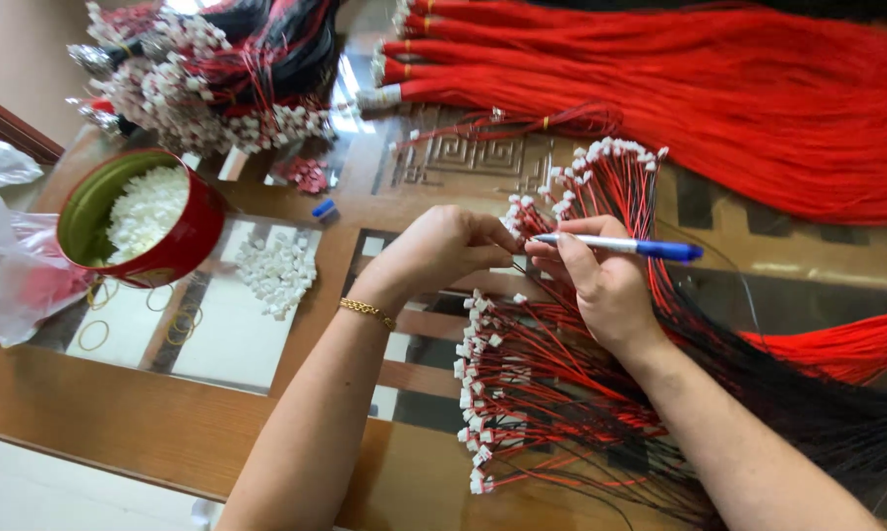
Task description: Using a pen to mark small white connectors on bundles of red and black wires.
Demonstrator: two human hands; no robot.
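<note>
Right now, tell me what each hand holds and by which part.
The right hand holds a blue-capped pen near its tip end. The left hand pinches something small at the fingertips, probably a wire's connector end; too hidden to tell.

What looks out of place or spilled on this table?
A small heap of white plastic connectors lies loose on the table beside the red round tin that holds the rest; yellow rubber bands are scattered nearby.

A blue-capped white pen (615,245) lies level across red-and-black wires (600,192) tipped with white connectors.
</note>
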